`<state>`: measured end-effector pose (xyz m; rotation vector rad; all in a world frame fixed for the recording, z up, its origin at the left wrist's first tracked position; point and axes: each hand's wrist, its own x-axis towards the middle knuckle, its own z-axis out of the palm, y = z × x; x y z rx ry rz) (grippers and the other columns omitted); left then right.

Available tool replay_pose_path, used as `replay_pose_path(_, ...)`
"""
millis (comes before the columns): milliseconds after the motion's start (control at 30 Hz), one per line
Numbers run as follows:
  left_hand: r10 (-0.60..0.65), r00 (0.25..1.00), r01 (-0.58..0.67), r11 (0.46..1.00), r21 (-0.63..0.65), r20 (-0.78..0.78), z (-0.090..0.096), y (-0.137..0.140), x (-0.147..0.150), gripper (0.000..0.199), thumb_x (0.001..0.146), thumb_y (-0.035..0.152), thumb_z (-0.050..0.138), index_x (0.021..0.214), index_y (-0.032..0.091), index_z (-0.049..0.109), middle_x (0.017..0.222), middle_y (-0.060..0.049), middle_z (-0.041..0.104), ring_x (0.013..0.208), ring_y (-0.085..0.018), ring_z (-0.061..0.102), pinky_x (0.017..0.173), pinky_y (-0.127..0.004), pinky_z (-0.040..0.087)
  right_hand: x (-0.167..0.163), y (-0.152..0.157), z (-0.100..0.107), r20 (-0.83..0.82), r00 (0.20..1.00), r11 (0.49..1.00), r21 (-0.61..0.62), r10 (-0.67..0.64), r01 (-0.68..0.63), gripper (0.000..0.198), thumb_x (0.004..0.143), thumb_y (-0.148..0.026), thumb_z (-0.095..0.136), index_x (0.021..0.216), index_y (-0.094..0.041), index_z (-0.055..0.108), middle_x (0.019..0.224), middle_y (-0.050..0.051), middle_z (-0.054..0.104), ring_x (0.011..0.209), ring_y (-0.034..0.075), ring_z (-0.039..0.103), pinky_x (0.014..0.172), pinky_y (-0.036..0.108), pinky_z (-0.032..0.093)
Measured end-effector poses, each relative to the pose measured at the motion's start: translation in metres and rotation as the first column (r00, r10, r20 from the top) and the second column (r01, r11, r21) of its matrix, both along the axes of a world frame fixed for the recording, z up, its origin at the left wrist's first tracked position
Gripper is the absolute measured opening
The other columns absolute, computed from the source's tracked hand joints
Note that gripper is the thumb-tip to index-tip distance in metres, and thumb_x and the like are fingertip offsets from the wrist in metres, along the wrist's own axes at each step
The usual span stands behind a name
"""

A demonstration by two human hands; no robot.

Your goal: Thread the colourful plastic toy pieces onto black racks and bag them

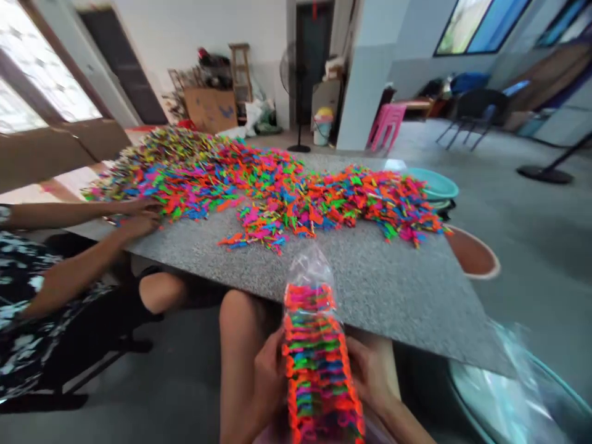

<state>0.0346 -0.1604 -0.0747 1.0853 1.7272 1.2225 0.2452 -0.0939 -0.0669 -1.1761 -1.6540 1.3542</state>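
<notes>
Bag of clear plastic, long and narrow, runs from the six o'clock edge up toward twelve, between the wearer's two hands. Inside, small plastic pieces in orange, pink, green and blue are stacked in tight crosswise rows, with bright orange ends lining both long sides. The bag's loose, crinkled tip points to twelve and overlaps the table's near edge in view; whether it touches the table cannot be told.

At the bag's nine o'clock side, the left hand presses close, fingers curled against the plastic. At three o'clock, the right hand does the same, so the bag is gripped from both sides, below its tip. Fingertips are partly hidden behind the packed rows. The wearer's left knee shows beyond the left hand.

Out toward twelve lies a speckled grey table, carrying a broad, loose heap of similar bright pieces, spreading from eleven to one o'clock. At ten, a co-worker's hands rest at the heap's near edge; what they hold is too small to tell. The co-worker wears a dark, pale-patterned top.

Beyond the table's right side, a turquoise basin sits near one o'clock and a reddish-brown basin at two. Toward four, clear plastic drapes over a large tub. Farther back stand a fan at twelve and a pink stool at one.
</notes>
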Motion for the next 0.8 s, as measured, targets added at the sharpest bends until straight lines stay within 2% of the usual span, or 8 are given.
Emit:
replay_pose_path(100,0.039,0.994,-0.040,0.999,-0.011,-0.100,0.008,0.000,-0.003,0.031,0.088,0.037,0.054,0.113,0.020,0.060,0.090,-0.006,0.075,0.080,-0.023,0.071,0.067,-0.029,0.053,0.001,0.002,-0.006,0.082,0.994,0.996,0.050,-0.074,0.070,0.018,0.083,-0.040,0.055,0.078,-0.024,0.062,0.062,0.001,0.062,0.055,0.018,0.056,0.056,0.027,0.042)
replay_pose_path(200,-0.015,0.961,0.027,0.999,0.040,-0.277,0.014,0.002,-0.008,0.019,0.093,0.033,0.047,0.099,0.021,0.060,0.081,-0.003,0.073,0.067,-0.019,0.069,0.059,-0.025,0.049,0.002,0.009,-0.013,0.185,0.974,0.981,0.169,-0.130,0.099,0.023,0.092,-0.040,0.046,0.086,-0.023,0.061,0.058,-0.001,0.059,0.048,0.015,0.053,0.053,0.025,0.038)
replay_pose_path(333,-0.029,0.861,0.152,0.967,0.203,-0.508,0.017,0.007,-0.012,0.023,0.099,0.027,0.041,0.085,0.020,0.059,0.068,0.001,0.066,0.053,-0.013,0.062,0.053,-0.021,0.046,0.002,0.018,-0.012,0.266,0.956,0.921,0.389,-0.125,0.013,0.035,0.099,-0.037,0.037,0.074,-0.022,0.056,0.055,-0.002,0.057,0.046,0.013,0.052,0.050,0.023,0.036)
replay_pose_path(433,0.001,0.836,0.165,0.953,0.253,-0.548,0.015,0.005,-0.012,0.027,0.100,0.025,0.041,0.079,0.020,0.056,0.064,0.002,0.062,0.052,-0.011,0.060,0.055,-0.020,0.047,0.004,0.020,-0.005,0.310,0.939,0.818,0.572,-0.149,-0.060,0.036,0.101,-0.027,0.037,0.071,-0.021,0.055,0.055,-0.001,0.057,0.048,0.012,0.054,0.052,0.022,0.040)
replay_pose_path(533,0.089,0.776,0.175,0.921,0.349,-0.624,0.012,-0.002,-0.013,0.013,0.098,0.020,0.045,0.100,0.018,0.058,0.081,-0.002,0.070,0.063,-0.013,0.068,0.058,-0.020,0.052,0.011,0.017,0.002,0.287,0.943,0.640,0.759,-0.165,-0.119,0.025,0.099,-0.016,0.039,0.087,-0.018,0.061,0.070,0.003,0.066,0.063,0.013,0.062,0.063,0.024,0.048)
replay_pose_path(633,0.185,0.678,0.342,0.777,0.528,-0.712,0.008,-0.014,-0.018,0.012,0.094,0.014,0.050,0.102,0.018,0.057,0.081,-0.002,0.070,0.069,-0.014,0.069,0.073,-0.029,0.059,0.023,0.011,0.006,0.287,0.953,0.469,0.858,-0.100,-0.209,0.021,0.096,-0.013,0.042,0.097,-0.015,0.063,0.079,0.007,0.071,0.076,0.016,0.067,0.075,0.027,0.053)
replay_pose_path(700,0.205,0.675,0.416,0.688,0.595,-0.709,0.005,-0.021,-0.020,0.010,0.091,0.010,0.052,0.096,0.019,0.056,0.076,0.001,0.068,0.066,-0.013,0.066,0.084,-0.037,0.058,0.030,0.008,0.010,0.349,0.936,0.406,0.863,-0.049,-0.301,0.020,0.096,-0.015,0.044,0.099,-0.015,0.064,0.081,0.008,0.072,0.079,0.017,0.067,0.077,0.028,0.055)
replay_pose_path(800,0.164,0.705,0.400,0.712,0.577,-0.690,0.002,-0.028,-0.017,0.010,0.091,0.011,0.051,0.089,0.021,0.052,0.068,0.006,0.064,0.057,-0.009,0.061,0.085,-0.036,0.058,0.032,0.008,0.017,0.436,0.900,0.386,0.832,-0.010,-0.399,0.020,0.096,-0.017,0.046,0.102,-0.016,0.066,0.084,0.008,0.073,0.080,0.018,0.068,0.074,0.029,0.056)
